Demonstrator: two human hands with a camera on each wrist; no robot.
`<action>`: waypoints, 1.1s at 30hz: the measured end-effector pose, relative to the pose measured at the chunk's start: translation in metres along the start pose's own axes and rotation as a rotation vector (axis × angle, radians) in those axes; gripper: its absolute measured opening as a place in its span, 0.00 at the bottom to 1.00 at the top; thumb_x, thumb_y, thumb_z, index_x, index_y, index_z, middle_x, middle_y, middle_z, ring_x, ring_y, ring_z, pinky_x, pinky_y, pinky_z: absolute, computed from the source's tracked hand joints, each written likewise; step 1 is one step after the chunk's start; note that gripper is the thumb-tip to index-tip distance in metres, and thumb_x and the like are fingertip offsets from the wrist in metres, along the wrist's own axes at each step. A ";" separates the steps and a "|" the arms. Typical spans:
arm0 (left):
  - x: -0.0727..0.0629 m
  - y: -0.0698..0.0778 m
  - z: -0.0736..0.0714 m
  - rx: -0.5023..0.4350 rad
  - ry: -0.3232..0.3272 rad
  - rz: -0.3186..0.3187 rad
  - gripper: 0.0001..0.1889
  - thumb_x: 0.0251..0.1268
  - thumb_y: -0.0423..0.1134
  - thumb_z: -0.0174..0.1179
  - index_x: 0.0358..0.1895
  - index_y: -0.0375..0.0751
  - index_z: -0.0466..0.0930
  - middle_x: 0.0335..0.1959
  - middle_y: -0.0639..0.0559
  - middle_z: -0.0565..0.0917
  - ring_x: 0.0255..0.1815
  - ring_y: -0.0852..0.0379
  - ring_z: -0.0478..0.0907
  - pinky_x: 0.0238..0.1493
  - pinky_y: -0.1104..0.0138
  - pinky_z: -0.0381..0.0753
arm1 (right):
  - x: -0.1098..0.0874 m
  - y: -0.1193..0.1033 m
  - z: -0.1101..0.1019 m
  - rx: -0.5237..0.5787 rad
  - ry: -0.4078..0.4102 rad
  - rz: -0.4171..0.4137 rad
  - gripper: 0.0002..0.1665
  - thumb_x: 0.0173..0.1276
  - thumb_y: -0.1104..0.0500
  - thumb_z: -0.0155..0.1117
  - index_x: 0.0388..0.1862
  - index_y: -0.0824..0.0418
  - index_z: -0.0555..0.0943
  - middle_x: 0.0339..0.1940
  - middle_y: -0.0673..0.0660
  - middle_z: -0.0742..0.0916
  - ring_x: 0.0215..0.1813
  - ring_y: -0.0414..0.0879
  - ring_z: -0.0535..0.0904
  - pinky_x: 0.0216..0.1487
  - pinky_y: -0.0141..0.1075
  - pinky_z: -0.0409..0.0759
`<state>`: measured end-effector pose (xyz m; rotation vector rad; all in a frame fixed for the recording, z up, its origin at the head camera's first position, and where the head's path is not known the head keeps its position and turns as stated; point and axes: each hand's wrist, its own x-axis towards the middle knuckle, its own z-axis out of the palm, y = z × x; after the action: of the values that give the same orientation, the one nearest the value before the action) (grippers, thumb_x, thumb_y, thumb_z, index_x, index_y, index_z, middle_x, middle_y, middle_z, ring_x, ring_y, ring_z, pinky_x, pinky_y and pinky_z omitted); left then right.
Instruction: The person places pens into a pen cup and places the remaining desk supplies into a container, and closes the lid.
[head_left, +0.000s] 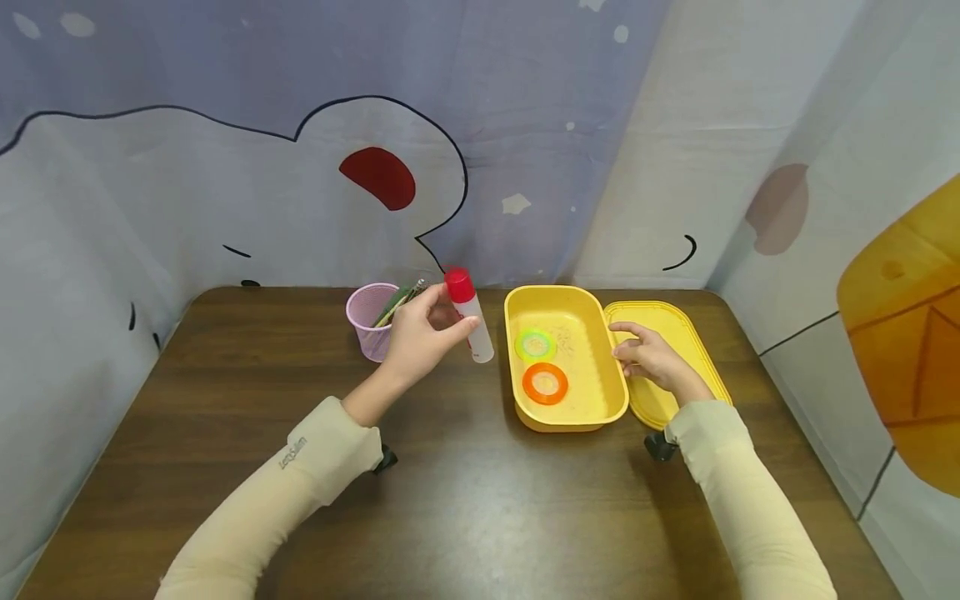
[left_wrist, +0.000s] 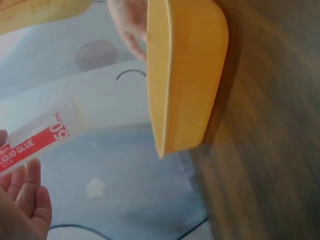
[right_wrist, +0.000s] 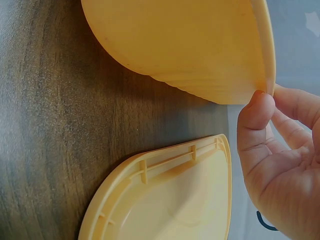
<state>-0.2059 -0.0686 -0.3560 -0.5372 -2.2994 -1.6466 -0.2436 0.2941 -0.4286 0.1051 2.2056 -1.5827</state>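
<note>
My left hand (head_left: 417, 336) pinches a liquid glue bottle (head_left: 482, 340) between thumb and fingers, its red cap upward and its clear body tilted. In the left wrist view the bottle (left_wrist: 42, 134) shows a red label reading "LIQUID GLUE" and "50ml". To its right stands a yellow plastic box (head_left: 577, 414) without its lid. Inside lie a green-yellow ring (head_left: 536, 333) and an orange ring (head_left: 529, 385), both round and flat. My right hand (head_left: 654, 360) holds the box's right rim, with the thumb at the outer wall (right_wrist: 185, 50) in the right wrist view.
The yellow lid (head_left: 675, 325) lies on the table right of the box, partly under my right hand. A pink mesh cup (head_left: 371, 337) with pens or similar sticks stands behind my left hand. A printed curtain (head_left: 525, 150) hangs along the back of the brown table (head_left: 480, 517).
</note>
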 end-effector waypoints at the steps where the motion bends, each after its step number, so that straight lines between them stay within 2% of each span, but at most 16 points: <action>1: 0.000 -0.001 0.004 -0.004 -0.015 0.000 0.21 0.47 0.39 0.66 0.46 0.37 0.75 0.37 0.44 0.82 0.32 0.53 0.81 0.31 0.71 0.79 | 0.000 0.000 0.000 -0.003 -0.001 -0.001 0.32 0.64 0.66 0.49 0.66 0.59 0.54 0.26 0.48 0.78 0.20 0.39 0.71 0.26 0.31 0.76; 7: 0.002 -0.007 0.026 -0.032 -0.068 -0.015 0.23 0.46 0.40 0.66 0.49 0.39 0.73 0.38 0.45 0.81 0.33 0.54 0.81 0.32 0.67 0.81 | 0.000 -0.001 0.001 -0.007 -0.006 -0.006 0.33 0.64 0.66 0.49 0.67 0.59 0.53 0.26 0.48 0.77 0.20 0.39 0.70 0.25 0.31 0.75; 12: 0.004 -0.013 0.047 -0.051 -0.131 -0.026 0.24 0.46 0.38 0.67 0.49 0.38 0.71 0.38 0.46 0.82 0.32 0.55 0.81 0.34 0.69 0.80 | 0.000 -0.001 0.001 -0.004 -0.004 -0.006 0.32 0.64 0.66 0.49 0.67 0.59 0.53 0.25 0.48 0.77 0.19 0.39 0.70 0.25 0.31 0.75; 18: 0.009 -0.016 0.068 -0.054 -0.262 -0.016 0.24 0.47 0.37 0.66 0.50 0.39 0.71 0.41 0.46 0.81 0.33 0.56 0.81 0.32 0.69 0.79 | 0.000 0.000 0.000 -0.003 -0.008 -0.007 0.32 0.65 0.66 0.49 0.67 0.60 0.53 0.26 0.49 0.78 0.19 0.39 0.70 0.25 0.32 0.76; 24: 0.015 -0.019 0.086 -0.051 -0.403 -0.080 0.25 0.49 0.37 0.64 0.54 0.39 0.70 0.44 0.46 0.79 0.37 0.56 0.81 0.39 0.69 0.80 | 0.001 0.001 0.000 -0.006 -0.003 -0.006 0.32 0.65 0.65 0.50 0.67 0.59 0.54 0.27 0.49 0.78 0.19 0.39 0.70 0.25 0.31 0.76; 29: 0.018 -0.024 0.100 0.021 -0.515 -0.115 0.27 0.49 0.39 0.64 0.56 0.41 0.69 0.43 0.48 0.80 0.37 0.58 0.81 0.41 0.72 0.79 | 0.000 0.000 0.000 0.000 -0.005 -0.005 0.33 0.64 0.66 0.51 0.67 0.60 0.53 0.27 0.50 0.78 0.20 0.38 0.71 0.25 0.30 0.76; 33: 0.019 -0.027 0.108 0.094 -0.612 -0.101 0.26 0.50 0.38 0.63 0.56 0.41 0.70 0.42 0.48 0.80 0.36 0.58 0.81 0.39 0.74 0.78 | 0.000 0.000 0.000 0.004 -0.005 -0.001 0.33 0.64 0.66 0.50 0.67 0.60 0.53 0.28 0.51 0.78 0.20 0.38 0.71 0.25 0.29 0.76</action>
<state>-0.2345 0.0281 -0.4061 -1.0356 -2.8481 -1.5605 -0.2437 0.2938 -0.4287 0.1007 2.1987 -1.5863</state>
